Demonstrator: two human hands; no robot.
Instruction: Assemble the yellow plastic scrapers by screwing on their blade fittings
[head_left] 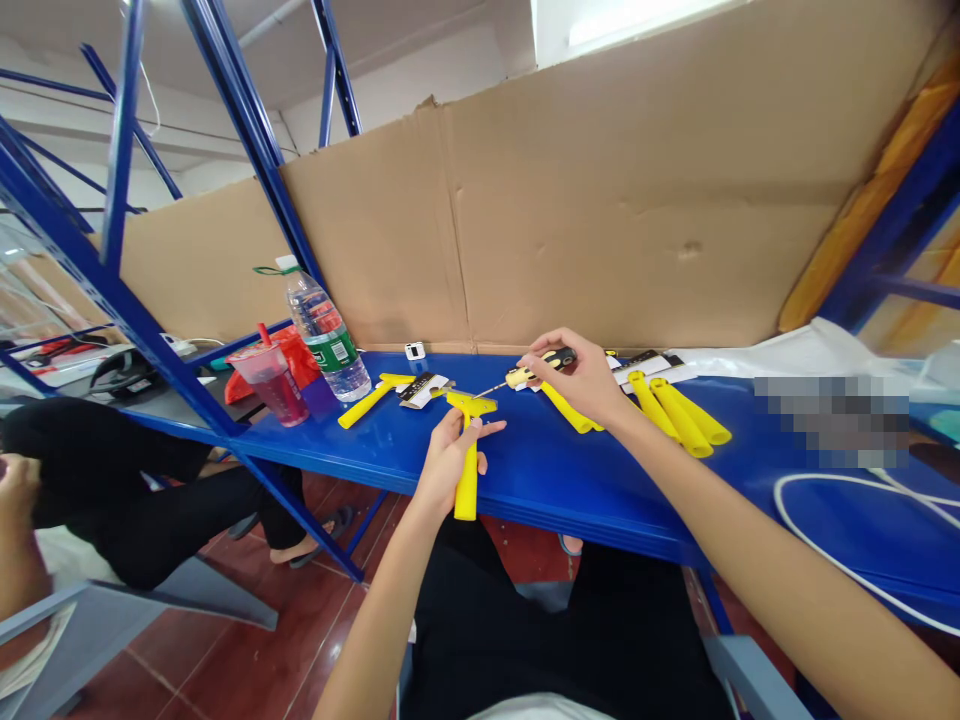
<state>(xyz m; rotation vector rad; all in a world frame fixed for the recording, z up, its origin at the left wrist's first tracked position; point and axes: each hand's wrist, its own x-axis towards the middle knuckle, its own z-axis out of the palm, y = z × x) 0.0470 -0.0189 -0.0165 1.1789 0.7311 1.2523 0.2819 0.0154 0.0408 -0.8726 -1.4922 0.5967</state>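
The left hand (444, 460) is gripping the yellow scraper (466, 482) by its handle, fingers closed around it, near the middle of the view, above the near edge of the table (540, 490); the right hand (585, 378), at 2 o'clock from the scraper, is pinching the screwdriver (519, 376) by its grip; the shaft is pointing towards 8 o'clock, its tip meeting or nearly meeting the scraper's head; whether it is sitting in a screw is too small to tell.

Work on this piece is seemingly under way rather than finished; the head is already sitting on the handle, while the joint's tightness is not showing.

At 10 o'clock another scraper (365, 404) is lying beside a card (422, 390), with a head on its handle; whether it is finished I cannot tell; at 3 o'clock, beyond the right hand, yellow handles (679, 415) are lying untouched; their far ends are not showing clearly, so whether they are done or waiting is uncertain.
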